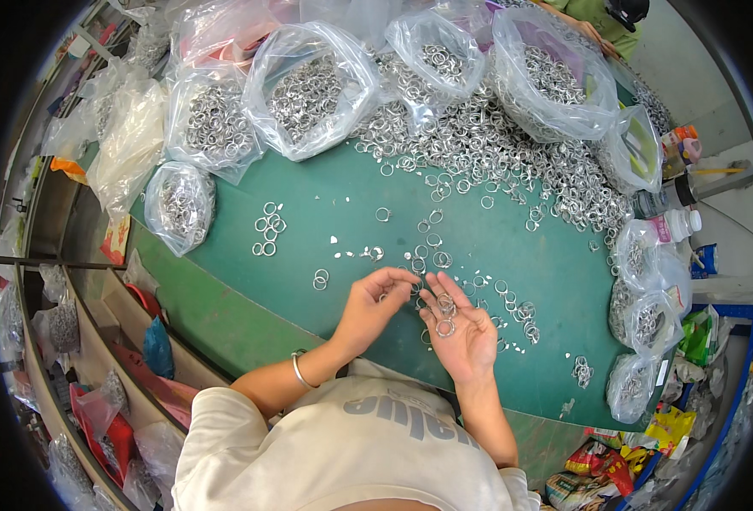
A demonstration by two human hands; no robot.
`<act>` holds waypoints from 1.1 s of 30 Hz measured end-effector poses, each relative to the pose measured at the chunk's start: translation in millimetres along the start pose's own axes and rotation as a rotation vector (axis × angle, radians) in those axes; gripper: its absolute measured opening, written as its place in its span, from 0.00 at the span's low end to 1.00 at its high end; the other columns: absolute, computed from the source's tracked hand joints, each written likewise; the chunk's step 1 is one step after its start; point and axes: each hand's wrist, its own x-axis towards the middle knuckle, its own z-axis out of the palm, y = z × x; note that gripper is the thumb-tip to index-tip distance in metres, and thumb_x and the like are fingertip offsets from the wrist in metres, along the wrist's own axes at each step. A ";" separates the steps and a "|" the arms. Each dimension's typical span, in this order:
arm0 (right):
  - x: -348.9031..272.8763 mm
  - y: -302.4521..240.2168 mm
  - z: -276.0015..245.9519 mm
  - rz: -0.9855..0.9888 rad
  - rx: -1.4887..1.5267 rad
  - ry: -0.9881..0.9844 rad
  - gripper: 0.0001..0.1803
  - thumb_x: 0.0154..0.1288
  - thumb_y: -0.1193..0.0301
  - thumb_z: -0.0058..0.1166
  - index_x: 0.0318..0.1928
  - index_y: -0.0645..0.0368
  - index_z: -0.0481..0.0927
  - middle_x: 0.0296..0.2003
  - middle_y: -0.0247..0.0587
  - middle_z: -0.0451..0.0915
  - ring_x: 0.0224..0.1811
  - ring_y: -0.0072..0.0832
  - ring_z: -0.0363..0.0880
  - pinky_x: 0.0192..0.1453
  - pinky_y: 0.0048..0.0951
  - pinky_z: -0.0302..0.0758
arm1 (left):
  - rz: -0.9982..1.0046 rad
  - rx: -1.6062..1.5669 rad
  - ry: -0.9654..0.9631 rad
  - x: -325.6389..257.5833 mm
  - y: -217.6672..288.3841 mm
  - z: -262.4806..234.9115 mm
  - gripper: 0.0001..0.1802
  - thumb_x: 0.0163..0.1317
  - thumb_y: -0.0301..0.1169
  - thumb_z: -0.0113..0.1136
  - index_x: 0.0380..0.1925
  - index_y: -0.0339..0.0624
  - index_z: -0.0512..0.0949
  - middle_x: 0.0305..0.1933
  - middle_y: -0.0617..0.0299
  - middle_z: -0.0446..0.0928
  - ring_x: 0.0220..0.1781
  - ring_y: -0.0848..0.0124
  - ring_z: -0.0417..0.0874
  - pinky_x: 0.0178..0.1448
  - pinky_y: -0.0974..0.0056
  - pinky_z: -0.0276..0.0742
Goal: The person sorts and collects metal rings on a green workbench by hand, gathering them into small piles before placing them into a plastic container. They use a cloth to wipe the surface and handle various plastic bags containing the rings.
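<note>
My left hand (375,308) is just left of my right, its thumb and fingers drawn together in a pinch. A small silvery glint shows at its fingers, too small to name. My right hand (466,341) is turned palm up, holding a few silver rings (446,327) on the palm and at the fingers. Both hands are over the near part of a green table. Around the fingertips lie loose silver rings (442,259), and more rings (525,312) are strewn right of my right hand. A small group of rings (269,226) lies to the left.
A big heap of rings (512,157) covers the far right of the green tabletop (325,187). Clear plastic bags of rings (304,94) line the far edge; smaller bags (632,387) stand at right. Shelves (95,298) are at left. Another person (606,21) is at the far right.
</note>
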 end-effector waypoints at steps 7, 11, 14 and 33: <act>-6.7 4.6 10.6 0.015 -0.119 0.098 0.29 0.61 0.69 0.35 0.62 0.69 0.57 0.60 0.54 0.63 0.58 0.39 0.65 0.62 0.38 0.61 | 0.528 1.009 -0.019 -7.4 12.5 23.3 0.12 0.50 0.21 0.60 0.37 0.44 0.79 0.27 0.61 0.69 0.26 0.66 0.75 0.28 0.64 0.71; -11.8 0.7 11.2 0.025 -0.160 0.079 0.29 0.61 0.69 0.34 0.63 0.69 0.56 0.60 0.54 0.63 0.58 0.37 0.66 0.62 0.38 0.61 | 0.565 0.984 -0.089 -5.8 16.1 24.0 0.14 0.47 0.21 0.62 0.36 0.45 0.80 0.28 0.62 0.69 0.26 0.65 0.76 0.28 0.64 0.71; -16.0 0.8 12.2 0.033 -0.167 0.105 0.29 0.61 0.69 0.34 0.63 0.69 0.56 0.59 0.55 0.64 0.58 0.36 0.66 0.61 0.37 0.62 | 0.561 0.964 -0.132 -8.6 16.7 25.1 0.14 0.45 0.21 0.63 0.36 0.46 0.80 0.28 0.62 0.69 0.26 0.66 0.76 0.28 0.64 0.72; -1.9 -11.2 -13.3 -0.193 -0.252 0.283 0.11 0.66 0.72 0.43 0.42 0.66 0.75 0.26 0.33 0.73 0.24 0.21 0.69 0.24 0.19 0.62 | 0.527 0.107 0.350 31.9 -26.1 61.7 0.04 0.62 0.22 0.52 0.37 0.37 0.71 0.25 0.73 0.67 0.23 0.87 0.61 0.23 0.79 0.55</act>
